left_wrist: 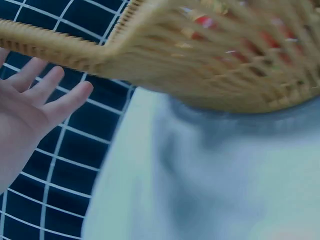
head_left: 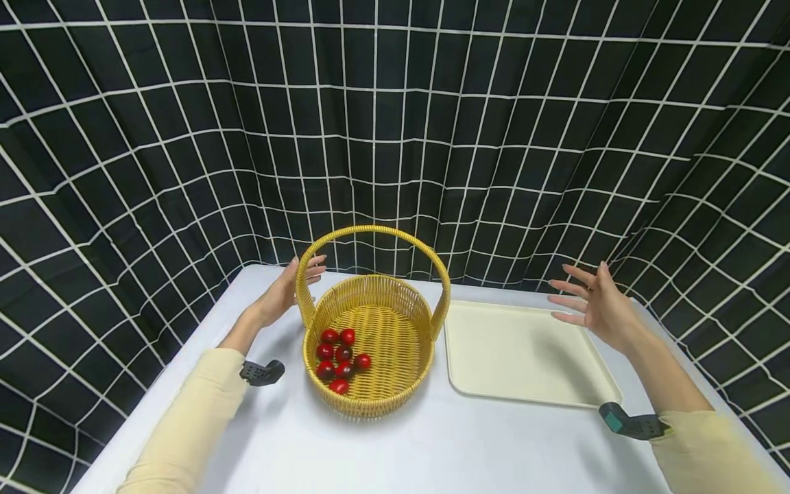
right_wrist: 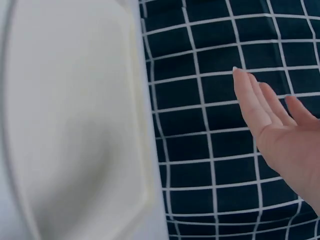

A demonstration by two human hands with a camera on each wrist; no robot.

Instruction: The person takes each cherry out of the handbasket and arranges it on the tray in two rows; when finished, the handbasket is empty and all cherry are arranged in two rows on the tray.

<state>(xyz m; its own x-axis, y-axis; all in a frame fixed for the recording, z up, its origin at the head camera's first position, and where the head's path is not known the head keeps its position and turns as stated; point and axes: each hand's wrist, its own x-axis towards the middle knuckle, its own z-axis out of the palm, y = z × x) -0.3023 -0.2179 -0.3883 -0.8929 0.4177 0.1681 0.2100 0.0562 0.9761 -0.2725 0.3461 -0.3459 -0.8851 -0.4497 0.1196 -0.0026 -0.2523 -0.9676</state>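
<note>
A yellow woven basket [head_left: 395, 394] with a tall arched handle [head_left: 374, 228] stands on the white table. Several dark red cherries [head_left: 343, 353] lie in its left half. My left hand [head_left: 285, 293] is beside the handle's left foot, fingers spread and partly behind it. In the left wrist view, the fingers of that left hand [left_wrist: 22, 107] lie close under the basket handle [left_wrist: 50, 47], holding nothing. To the right is a cream tray [head_left: 515, 350], with nothing on it. My right hand [head_left: 607, 312] hovers above the tray's right edge, fingers extended and apart, holding nothing.
The white table [head_left: 395, 460] carries both basket and tray. Black curtains with a white grid [head_left: 395, 123] hang behind the table and along both sides. A dark wrist device [head_left: 262, 372] is strapped to the left wrist, and another wrist device [head_left: 632, 422] to the right.
</note>
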